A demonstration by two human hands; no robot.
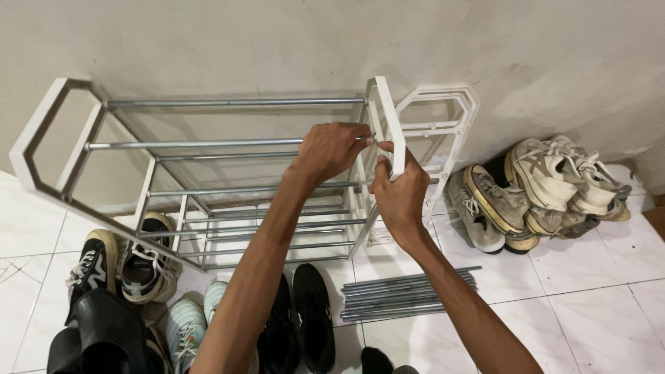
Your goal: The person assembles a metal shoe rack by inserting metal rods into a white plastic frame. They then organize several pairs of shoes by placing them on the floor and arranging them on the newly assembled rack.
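Head view, nearest first: dark shoes [97, 332] and a pale sneaker [185, 329] run off the bottom edge, so their heels are cut away, and the forearms hide parts of the black pair [313, 318] between them. Just right of these, a bundle of loose grey rods [409, 292] lies on the white tile floor [596, 312]. Both arms reach forward and up from the bottom edge. The right hand [398, 190] has its fingers clenched around the lower edge of a white side panel [386, 121] of the shoe rack [228, 180]. The left hand [331, 149] pinches at the panel where a rod [201, 145] meets it; the fingertips are hard to make out. A second white panel [443, 118] leans on the wall behind, beside piled sneakers [547, 183].
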